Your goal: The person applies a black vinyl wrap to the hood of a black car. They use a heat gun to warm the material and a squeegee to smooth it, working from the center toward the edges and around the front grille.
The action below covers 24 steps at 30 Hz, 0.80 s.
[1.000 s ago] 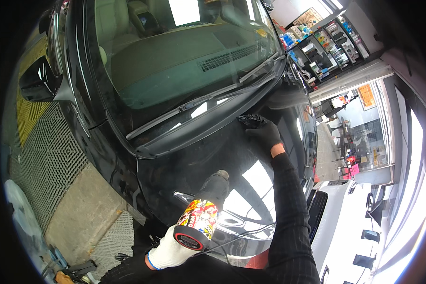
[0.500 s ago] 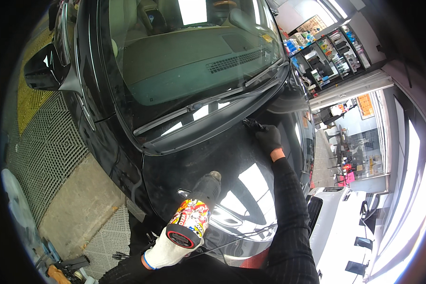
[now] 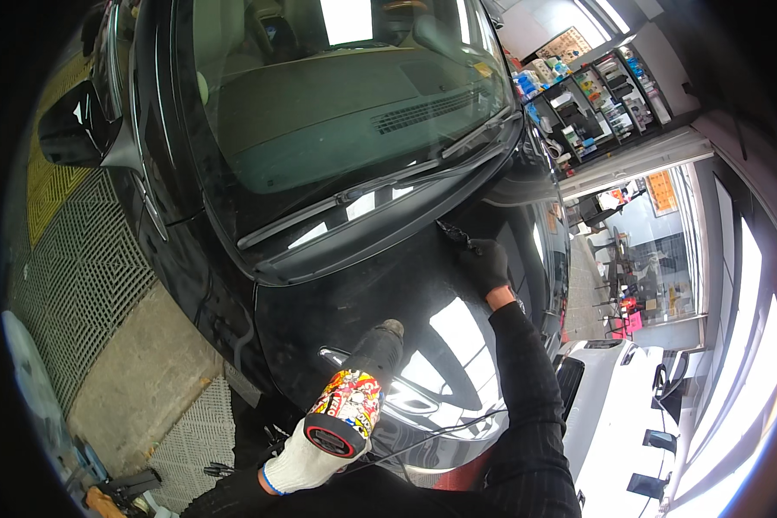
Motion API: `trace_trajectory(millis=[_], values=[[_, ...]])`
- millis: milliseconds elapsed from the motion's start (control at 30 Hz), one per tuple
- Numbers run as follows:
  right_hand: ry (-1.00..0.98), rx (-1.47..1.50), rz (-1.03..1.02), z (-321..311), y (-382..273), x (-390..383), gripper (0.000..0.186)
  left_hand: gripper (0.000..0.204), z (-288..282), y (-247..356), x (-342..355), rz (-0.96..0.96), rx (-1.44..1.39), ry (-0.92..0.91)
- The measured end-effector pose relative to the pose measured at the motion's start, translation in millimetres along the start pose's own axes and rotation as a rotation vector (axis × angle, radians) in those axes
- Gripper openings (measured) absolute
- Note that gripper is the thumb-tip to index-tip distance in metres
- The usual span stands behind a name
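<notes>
My left hand (image 3: 306, 462), in a white knit glove, grips a heat gun (image 3: 347, 401) wrapped in colourful stickers. Its metal nozzle points away from me, over the black car bonnet (image 3: 354, 302). In a black glove, my right hand (image 3: 485, 266) is closed on a crumpled, glossy strip of black film (image 3: 451, 232) near the bonnet's rear edge. Whether the film is still joined to the bonnet I cannot tell. The fingertips are partly hidden, black against black.
Beyond the bonnet are the wiper (image 3: 337, 203) and windscreen (image 3: 319, 129). A side mirror (image 3: 78, 125) juts out at left. A thin cord (image 3: 440, 432) crosses the car's front. A white car (image 3: 617, 414) stands at right, stocked shelves (image 3: 596, 108) at far right. Floor grating (image 3: 91, 250) lies left.
My right hand has shifted slightly nearer to me, with the black strip still in its fingers. The heat gun is slightly lower in the picture. The whole view has tilted a little.
</notes>
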State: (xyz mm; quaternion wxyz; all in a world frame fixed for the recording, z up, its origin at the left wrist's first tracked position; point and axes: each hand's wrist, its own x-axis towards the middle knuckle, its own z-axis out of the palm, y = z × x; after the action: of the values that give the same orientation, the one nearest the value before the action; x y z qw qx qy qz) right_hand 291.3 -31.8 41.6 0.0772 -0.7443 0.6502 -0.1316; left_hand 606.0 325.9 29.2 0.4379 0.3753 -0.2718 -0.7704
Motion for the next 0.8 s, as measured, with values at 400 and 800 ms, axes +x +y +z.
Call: trace_trajectory(millis=[400, 800], values=[[0.028, -0.009, -0.093, -3, -2, -16, 0.023, 0.033, -1, 8, 1, -0.104, 0.041, -0.006], [0.107, -0.135, 0.127, -7, 59, -56, 0.081, 0.038, 11, 39, 13, -0.088, 0.347, -0.075]])
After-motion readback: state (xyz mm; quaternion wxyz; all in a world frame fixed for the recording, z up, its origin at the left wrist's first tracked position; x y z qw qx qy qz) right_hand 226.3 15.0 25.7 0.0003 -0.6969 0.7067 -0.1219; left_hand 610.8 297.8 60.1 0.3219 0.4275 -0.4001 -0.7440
